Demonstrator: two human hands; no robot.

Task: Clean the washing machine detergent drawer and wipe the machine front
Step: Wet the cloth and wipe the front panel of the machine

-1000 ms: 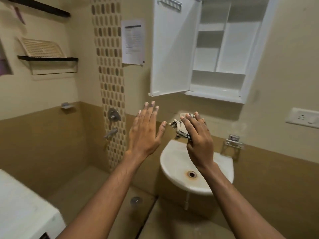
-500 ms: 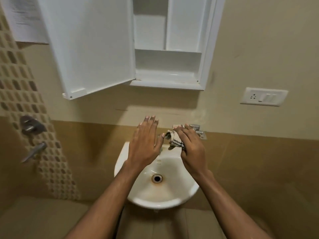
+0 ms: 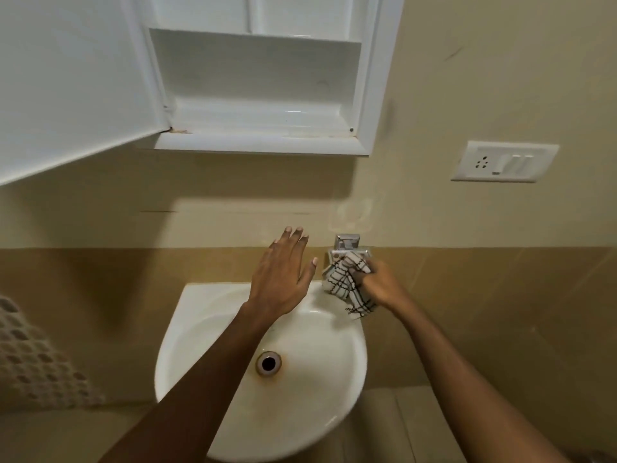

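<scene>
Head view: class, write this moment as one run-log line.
left hand: open, over sink | right hand: grips checked cloth by tap | cabinet: door open

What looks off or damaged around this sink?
A rust-brown stain rings the drain in the white sink. The wall cabinet door above hangs open, with a rusty mark at its lower hinge. Nothing looks spilled.
</scene>
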